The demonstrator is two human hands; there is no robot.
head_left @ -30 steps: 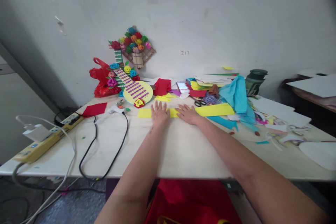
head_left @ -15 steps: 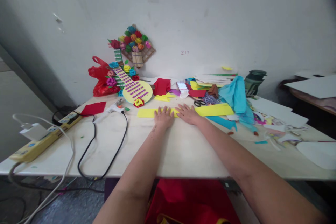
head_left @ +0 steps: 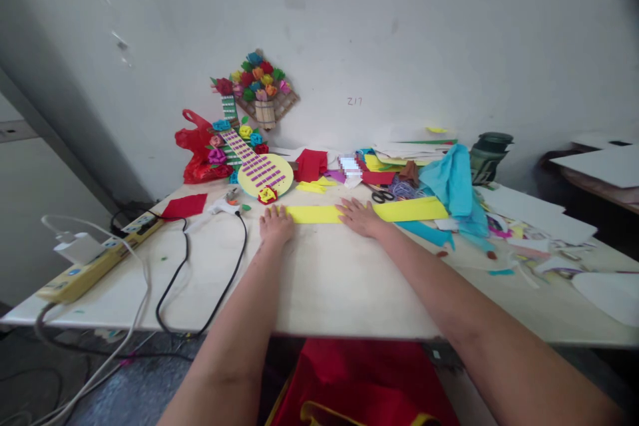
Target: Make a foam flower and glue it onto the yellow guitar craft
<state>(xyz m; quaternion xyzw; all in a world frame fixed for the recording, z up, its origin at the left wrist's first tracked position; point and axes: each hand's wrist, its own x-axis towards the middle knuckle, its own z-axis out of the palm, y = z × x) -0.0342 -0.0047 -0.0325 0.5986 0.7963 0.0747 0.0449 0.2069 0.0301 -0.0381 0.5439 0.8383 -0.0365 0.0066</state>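
A long strip of yellow crepe paper (head_left: 314, 214) lies across the white table in front of me. My left hand (head_left: 276, 225) rests flat on the strip's left end, fingers stretched out. Near the strip's middle, my right hand (head_left: 360, 217) presses down with its fingers spread. Just behind the right hand lie black-handled scissors (head_left: 383, 197). A yellow paper guitar (head_left: 267, 176) with purple stripes and a red-and-yellow flower stands behind my left hand. Blue crepe paper (head_left: 449, 180) touches the area by the strip's right end.
A white glue gun (head_left: 222, 206) with a black cord lies to the left, near a yellow power strip (head_left: 94, 266). Red paper (head_left: 184, 205) sits behind it. Paper scraps (head_left: 539, 246) cover the right side. A dark green bottle (head_left: 492, 156) stands at the back right.
My left hand has slid left along the yellow strip to its end. The right hand stays at about the same place on the strip. The view has shifted slightly.
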